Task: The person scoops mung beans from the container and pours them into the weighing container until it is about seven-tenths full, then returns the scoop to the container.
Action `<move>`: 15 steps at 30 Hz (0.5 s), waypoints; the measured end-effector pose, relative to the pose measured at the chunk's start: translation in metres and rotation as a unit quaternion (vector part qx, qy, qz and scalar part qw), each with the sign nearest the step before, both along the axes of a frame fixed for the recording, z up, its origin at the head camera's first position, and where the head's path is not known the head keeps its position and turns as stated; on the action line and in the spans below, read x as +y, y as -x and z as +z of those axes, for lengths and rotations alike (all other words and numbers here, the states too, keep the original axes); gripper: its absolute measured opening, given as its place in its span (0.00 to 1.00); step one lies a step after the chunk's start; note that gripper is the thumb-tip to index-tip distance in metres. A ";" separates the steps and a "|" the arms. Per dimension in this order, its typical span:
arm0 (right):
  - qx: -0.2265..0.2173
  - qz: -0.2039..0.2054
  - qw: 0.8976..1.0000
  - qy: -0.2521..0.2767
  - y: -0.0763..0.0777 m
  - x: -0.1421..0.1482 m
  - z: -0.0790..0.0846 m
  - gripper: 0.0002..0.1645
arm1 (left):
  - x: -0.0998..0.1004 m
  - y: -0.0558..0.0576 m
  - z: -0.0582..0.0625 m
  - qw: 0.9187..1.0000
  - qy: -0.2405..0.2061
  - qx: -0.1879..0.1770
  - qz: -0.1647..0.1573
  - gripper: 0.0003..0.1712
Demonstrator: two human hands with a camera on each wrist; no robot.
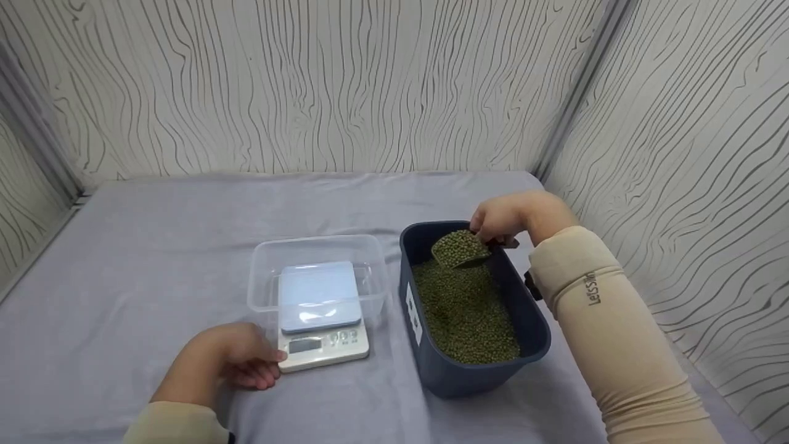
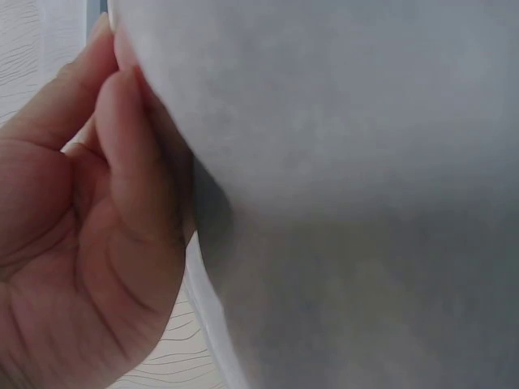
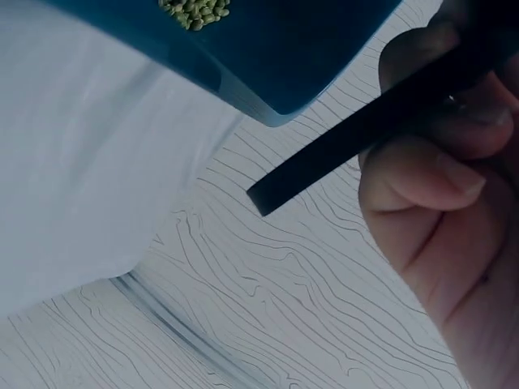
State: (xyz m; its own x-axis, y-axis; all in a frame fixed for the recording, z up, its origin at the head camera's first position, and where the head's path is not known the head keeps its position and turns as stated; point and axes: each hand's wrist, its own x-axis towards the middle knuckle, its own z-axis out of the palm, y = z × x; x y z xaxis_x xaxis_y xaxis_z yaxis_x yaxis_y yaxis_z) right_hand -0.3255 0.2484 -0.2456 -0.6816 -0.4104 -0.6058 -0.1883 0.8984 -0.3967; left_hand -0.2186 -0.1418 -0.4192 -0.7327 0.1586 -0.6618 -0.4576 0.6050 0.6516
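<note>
Over the far end of a dark blue bin (image 1: 487,370), my right hand (image 1: 502,217) grips the dark handle (image 3: 340,150) of a scoop (image 1: 471,263). The scoop is heaped with small green beans that look like mung beans (image 1: 459,245), above more loose beans (image 1: 468,314) in the bin. My left hand (image 1: 243,357) pinches the front left corner of a white kitchen scale (image 1: 333,354), its thumb against the casing and its fingers low by the cloth. The scale's display shows no readable figure.
A clear plastic tub (image 1: 262,277) lies just behind the scale, partly hidden by its weighing plate (image 1: 319,296). A grey cloth (image 1: 154,259) covers the table. Wood-pattern panels (image 1: 296,86) stand at the back and sides, the right one near my right arm.
</note>
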 end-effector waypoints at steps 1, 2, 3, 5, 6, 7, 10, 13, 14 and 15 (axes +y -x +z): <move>-0.003 -0.007 1.000 0.003 0.000 0.000 -0.001 0.20 | 0.000 0.000 0.000 1.000 0.000 -0.001 0.001 0.15; -0.007 -0.016 1.000 0.005 0.001 -0.001 -0.002 0.20 | 0.000 0.000 -0.001 1.000 -0.001 -0.002 0.001 0.15; -0.009 -0.023 1.000 0.006 0.001 -0.001 -0.002 0.20 | 0.000 0.001 -0.001 1.000 -0.002 -0.004 0.002 0.15; -0.013 -0.037 0.999 0.010 0.002 -0.002 -0.003 0.21 | 0.000 0.001 0.000 1.000 -0.003 -0.007 0.002 0.15; -0.015 -0.042 0.999 0.012 0.003 -0.002 -0.003 0.21 | 0.000 0.001 0.000 1.000 -0.003 -0.008 0.002 0.15; -0.016 -0.045 0.999 0.014 0.003 -0.003 -0.004 0.21 | 0.000 0.001 0.001 1.000 -0.003 -0.008 0.001 0.15; -0.016 -0.055 0.998 0.018 0.004 -0.002 -0.005 0.21 | 0.000 0.000 0.002 1.000 -0.004 -0.010 0.002 0.15; 0.000 -0.063 0.998 0.011 0.004 -0.002 -0.006 0.20 | 0.000 0.001 0.002 1.000 -0.004 -0.010 0.004 0.15; 0.006 -0.065 0.998 0.007 0.004 -0.001 -0.007 0.19 | 0.000 0.000 0.002 1.000 -0.004 -0.011 0.005 0.15; 0.014 -0.065 0.998 0.003 0.004 -0.001 -0.007 0.19 | 0.000 0.000 0.002 1.000 -0.004 -0.011 0.006 0.15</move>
State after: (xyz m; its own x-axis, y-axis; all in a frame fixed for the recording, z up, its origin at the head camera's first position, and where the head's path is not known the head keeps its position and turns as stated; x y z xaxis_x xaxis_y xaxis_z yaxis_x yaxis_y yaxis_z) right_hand -0.3296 0.2476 -0.2525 -0.7461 -0.3200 -0.5839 -0.0807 0.9139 -0.3978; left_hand -0.2187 -0.1419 -0.4168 -0.7194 0.1553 -0.6770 -0.4792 0.5947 0.6455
